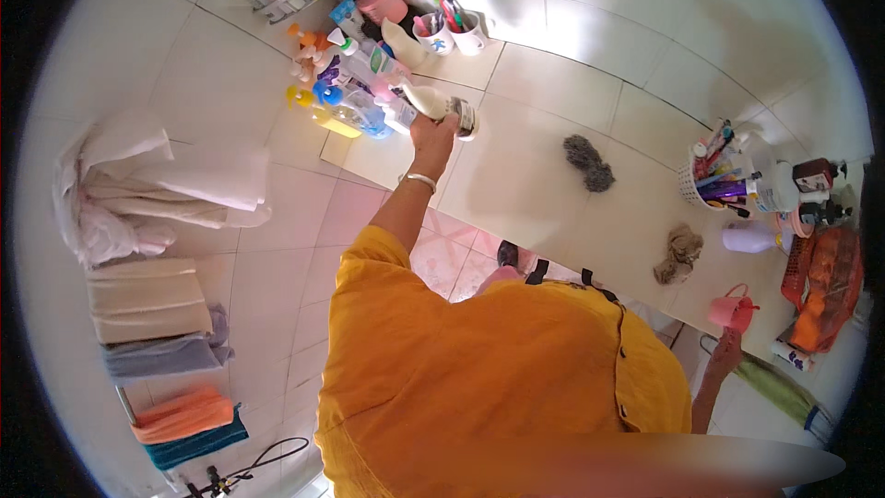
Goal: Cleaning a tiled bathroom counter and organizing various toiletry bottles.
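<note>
My left hand (433, 140) reaches to the counter's left end, closed around a cream-coloured bottle (430, 101) with a dark-patterned label. The bottle is tilted, close beside several pump bottles, among them a yellow one (336, 122) and a blue-topped clear one (361, 112). At the right end of the counter, my right hand (725, 353) is closed on a small pink bucket-like cup (731, 313) with a looped handle. Its fingers are partly hidden by the cup and are small in view.
On the pale counter (525, 152) lie a grey scrubber-like clump (588, 163) and a brown one (679, 254). Cups with toothbrushes (466, 34) stand at the back wall. A white basket (693, 179), bottles and an orange bag (830, 281) crowd the right. Towels (152, 300) hang at left.
</note>
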`<state>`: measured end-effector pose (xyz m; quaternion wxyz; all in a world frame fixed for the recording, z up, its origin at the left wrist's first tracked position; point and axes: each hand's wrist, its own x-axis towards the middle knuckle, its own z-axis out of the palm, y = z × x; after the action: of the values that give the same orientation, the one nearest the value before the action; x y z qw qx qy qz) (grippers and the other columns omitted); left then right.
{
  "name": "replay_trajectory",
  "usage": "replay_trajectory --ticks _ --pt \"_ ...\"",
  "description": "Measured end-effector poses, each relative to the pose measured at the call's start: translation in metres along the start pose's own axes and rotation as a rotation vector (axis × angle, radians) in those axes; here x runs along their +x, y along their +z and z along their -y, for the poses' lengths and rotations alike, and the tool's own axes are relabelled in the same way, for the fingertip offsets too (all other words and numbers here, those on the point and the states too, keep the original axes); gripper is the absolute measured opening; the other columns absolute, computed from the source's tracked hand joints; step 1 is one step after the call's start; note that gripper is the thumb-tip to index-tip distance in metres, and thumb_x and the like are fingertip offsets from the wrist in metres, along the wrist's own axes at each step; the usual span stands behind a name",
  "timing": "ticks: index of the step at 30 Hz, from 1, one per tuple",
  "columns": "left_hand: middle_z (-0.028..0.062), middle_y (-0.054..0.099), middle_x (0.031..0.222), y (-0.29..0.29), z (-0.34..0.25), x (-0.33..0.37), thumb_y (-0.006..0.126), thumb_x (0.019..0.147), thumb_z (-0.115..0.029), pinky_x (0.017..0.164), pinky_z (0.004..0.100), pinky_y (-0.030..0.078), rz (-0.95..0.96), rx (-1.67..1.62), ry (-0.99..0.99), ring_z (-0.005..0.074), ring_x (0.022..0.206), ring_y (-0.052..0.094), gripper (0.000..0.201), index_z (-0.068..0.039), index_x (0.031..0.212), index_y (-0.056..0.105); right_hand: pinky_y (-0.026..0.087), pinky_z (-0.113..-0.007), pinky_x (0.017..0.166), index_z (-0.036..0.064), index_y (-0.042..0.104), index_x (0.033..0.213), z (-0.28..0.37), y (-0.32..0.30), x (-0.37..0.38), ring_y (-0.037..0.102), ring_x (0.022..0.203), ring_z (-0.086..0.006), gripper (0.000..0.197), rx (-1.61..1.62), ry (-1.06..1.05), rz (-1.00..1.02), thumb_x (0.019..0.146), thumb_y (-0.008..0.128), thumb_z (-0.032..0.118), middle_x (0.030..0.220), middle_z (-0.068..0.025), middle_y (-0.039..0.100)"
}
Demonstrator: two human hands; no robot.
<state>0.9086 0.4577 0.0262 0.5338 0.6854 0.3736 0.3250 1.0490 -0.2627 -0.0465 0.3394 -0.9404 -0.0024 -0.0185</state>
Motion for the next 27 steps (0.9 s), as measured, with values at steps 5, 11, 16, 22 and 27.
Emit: replay_trajectory --ticks 5,11,16,22,27 --pt "0.0222 0.063 0.088 -0.001 0.015 0.066 0.062 0.068 -0.010 0.074 0.0398 0.048 -0.097 0.287 0.132 0.0361 0.083 0.062 0.030 0.004 0.094 0.058 0.046 -0.022 0.063 -0.0018 0.058 0.102 0.109 0.041 -0.031 0.055 0.070 -0.0084 0.019 0.083 -0.083 0.077 0.087 0.054 0.009 0.081 -0.0041 0.061" --pt "0.0233 0.062 0.089 0.001 0.052 0.152 0.057 0.068 -0.008 0.078 0.0415 0.048 -0.274 0.478 0.038 0.0384 0.085 0.061 0.028 0.003 0.094 0.059 0.045 -0.024 0.069 -0.0004 0.058 0.098 0.211 0.076 -0.054 0.055 0.077 -0.0103 0.013 0.210 -0.295 0.121 0.086 0.056 0.006 0.085 -0.0054 0.061" --pt "0.0220 0.062 0.089 0.020 0.062 0.176 0.058 0.068 -0.008 0.077 0.0411 0.048 -0.399 0.492 -0.027 0.0370 0.087 0.060 0.021 0.001 0.087 0.060 0.044 -0.023 0.075 -0.0018 0.057 0.098 0.247 0.077 -0.069 0.056 0.081 -0.0104 0.012 0.292 -0.230 0.166 0.087 0.053 0.002 0.087 -0.0045 0.062" --pt "0.0228 0.061 0.095 0.037 0.136 0.211 0.058 0.069 -0.003 0.076 0.0377 0.047 -0.634 -0.102 0.021 0.0366 0.087 0.060 0.040 0.003 0.107 0.049 0.046 -0.027 0.068 0.0004 0.058 0.092 0.256 0.083 -0.070 0.056 0.075 -0.0125 0.010 0.251 -0.260 0.167 0.087 0.055 0.009 0.082 -0.0064 0.061" --pt "0.0113 0.063 0.096 0.088 0.183 0.189 0.056 0.075 -0.013 0.076 0.0349 0.047 -0.434 0.628 -0.457 0.0265 0.090 0.060 0.027 -0.003 0.100 0.060 0.046 -0.027 0.067 0.0003 0.058 0.092 0.260 0.089 -0.066 0.056 0.074 -0.0125 0.010 0.293 -0.213 0.148 0.086 0.056 0.008 0.079 -0.0063 0.059"
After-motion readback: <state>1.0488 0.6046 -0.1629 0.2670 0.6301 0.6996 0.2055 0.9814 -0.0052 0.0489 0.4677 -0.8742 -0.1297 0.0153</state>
